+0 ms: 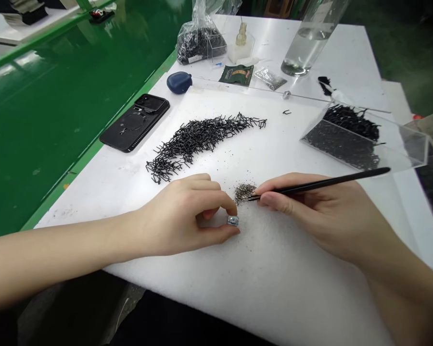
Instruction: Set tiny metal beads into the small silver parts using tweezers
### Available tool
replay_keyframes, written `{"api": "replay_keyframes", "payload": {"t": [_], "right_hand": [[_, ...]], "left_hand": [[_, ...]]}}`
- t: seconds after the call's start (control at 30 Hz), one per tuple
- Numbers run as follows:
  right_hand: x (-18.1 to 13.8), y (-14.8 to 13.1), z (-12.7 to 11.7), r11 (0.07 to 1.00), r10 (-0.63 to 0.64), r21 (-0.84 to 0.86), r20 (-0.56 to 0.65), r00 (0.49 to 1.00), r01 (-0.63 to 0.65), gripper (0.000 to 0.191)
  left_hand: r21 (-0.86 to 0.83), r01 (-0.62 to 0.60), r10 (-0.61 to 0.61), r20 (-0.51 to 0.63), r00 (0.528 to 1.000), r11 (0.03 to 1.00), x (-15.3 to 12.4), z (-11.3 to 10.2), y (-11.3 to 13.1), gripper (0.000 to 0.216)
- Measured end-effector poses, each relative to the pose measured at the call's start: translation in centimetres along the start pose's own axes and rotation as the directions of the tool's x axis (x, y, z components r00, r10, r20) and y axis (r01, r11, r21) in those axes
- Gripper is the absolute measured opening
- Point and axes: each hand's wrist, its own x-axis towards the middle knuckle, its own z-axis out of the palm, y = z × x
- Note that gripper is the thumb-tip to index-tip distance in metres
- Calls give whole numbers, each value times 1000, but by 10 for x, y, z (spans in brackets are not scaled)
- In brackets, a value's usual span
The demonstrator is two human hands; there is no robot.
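Between the thumb and index finger of my left hand [187,216] is a small silvery metal part [233,220]. My right hand [321,216] grips slim black tweezers [332,183], their long end pointing up to the right. The tweezers' tip touches the edge of a small pile of tiny metallic pieces [244,192], just beyond my left fingertips. Whether the tip pinches one of these pieces is too small to tell. Behind my hands, a long heap of short black bent pieces [198,137] curves across the white work surface [216,298].
To the left lie a black phone [135,122] and a dark blue case [179,82]. A tilted clear box [404,149] of black pieces stands right. Farther back are a plastic bag [198,41], a small bottle [241,36], a green packet [237,75] and a water-filled clear container [306,48].
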Motion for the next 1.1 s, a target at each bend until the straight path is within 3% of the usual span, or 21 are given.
{"api": "replay_keyframes", "payload": {"t": [0.6, 0.83, 1.1], "right_hand": [[-1, 3, 0, 1000, -4, 19, 2, 1000, 4, 9], [0, 4, 2, 1000, -25, 0, -18, 1000, 25, 8], [-1, 2, 3, 1000, -22, -21, -31, 999, 21, 5]], "left_hand": [[-9, -19, 18, -16, 1000, 1000, 1, 1, 0, 9], [18, 43, -43, 19, 999, 999, 2, -2, 4, 9], [-5, 8, -8, -12, 1000, 1000, 2, 1, -1, 9]]}}
